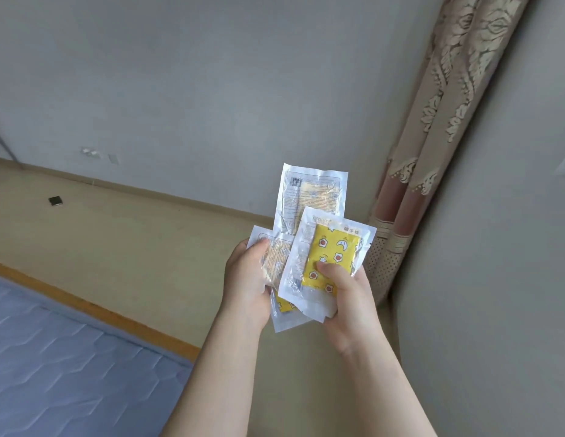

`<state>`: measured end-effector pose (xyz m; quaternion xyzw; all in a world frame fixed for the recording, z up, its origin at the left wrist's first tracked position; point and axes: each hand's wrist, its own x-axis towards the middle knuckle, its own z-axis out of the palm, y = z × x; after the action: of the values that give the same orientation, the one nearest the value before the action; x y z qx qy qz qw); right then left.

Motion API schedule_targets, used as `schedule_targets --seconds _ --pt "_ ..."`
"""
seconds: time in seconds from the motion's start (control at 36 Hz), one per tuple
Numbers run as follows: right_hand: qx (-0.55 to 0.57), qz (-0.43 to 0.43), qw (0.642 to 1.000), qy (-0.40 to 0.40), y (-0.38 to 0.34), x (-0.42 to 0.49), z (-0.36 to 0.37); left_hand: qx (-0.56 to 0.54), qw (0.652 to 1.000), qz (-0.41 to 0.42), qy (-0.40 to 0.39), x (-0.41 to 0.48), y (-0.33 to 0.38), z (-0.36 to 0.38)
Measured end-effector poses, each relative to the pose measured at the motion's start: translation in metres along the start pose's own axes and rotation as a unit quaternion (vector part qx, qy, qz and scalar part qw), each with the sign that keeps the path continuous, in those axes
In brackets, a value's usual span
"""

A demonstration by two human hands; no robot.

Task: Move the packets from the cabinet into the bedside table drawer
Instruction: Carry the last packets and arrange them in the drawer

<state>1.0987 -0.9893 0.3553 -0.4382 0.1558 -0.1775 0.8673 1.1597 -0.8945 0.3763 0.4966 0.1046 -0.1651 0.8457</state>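
Holding a fan of clear packets (309, 197) in mid-air before the grey wall (211, 89), the person has both hands curled round them. The left hand (248, 279) clasps those on the left, and the right hand (344, 298) pinches the yellow-patterned front packet (333, 247). A floral curtain (448, 105) hangs far right, and a blue mattress (69, 357) lies near left.

The room is lit evenly by soft, diffuse daylight, and only faint shadows are cast. Mild glare is caught on the clear wrapping of the packets (319, 247). Straight lines are bent by wide-angle distortion, as at the skirting board (148, 191). Fine print is rendered soft.
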Motion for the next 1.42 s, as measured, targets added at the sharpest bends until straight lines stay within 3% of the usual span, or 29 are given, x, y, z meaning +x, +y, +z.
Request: schedule_targets --seconds 0.22,0.33,0.44,0.64,0.86,1.17,1.31,1.42 --pt "-0.006 0.052 0.998 -0.034 -0.002 0.137 -0.003 0.017 0.999 0.016 0.038 0.125 0.006 0.043" --pt "-0.028 0.049 0.997 -0.052 0.002 0.217 0.013 0.010 0.999 0.034 0.007 0.204 0.017 0.056" --pt "-0.050 0.048 0.994 -0.086 0.000 0.307 0.044 0.016 0.998 0.056 -0.017 0.289 0.050 0.072" --pt "-0.039 0.056 0.990 -0.127 -0.003 0.446 0.120 0.038 0.995 0.092 0.015 0.425 0.126 0.096" --pt "-0.040 0.097 0.981 -0.160 0.032 0.591 0.178 0.040 0.988 0.118 0.091 0.553 0.176 0.096" --pt "-0.041 0.186 0.945 -0.264 0.090 0.799 0.294 0.030 0.956 0.190 0.222 0.738 0.267 0.078" --pt "-0.023 0.252 0.905 -0.341 0.129 0.846 0.376 0.028 0.930 0.228 0.286 0.783 0.323 0.035" --pt "-0.029 0.314 0.866 -0.388 0.173 0.867 0.427 -0.041 0.907 0.233 0.349 0.811 0.349 -0.013"
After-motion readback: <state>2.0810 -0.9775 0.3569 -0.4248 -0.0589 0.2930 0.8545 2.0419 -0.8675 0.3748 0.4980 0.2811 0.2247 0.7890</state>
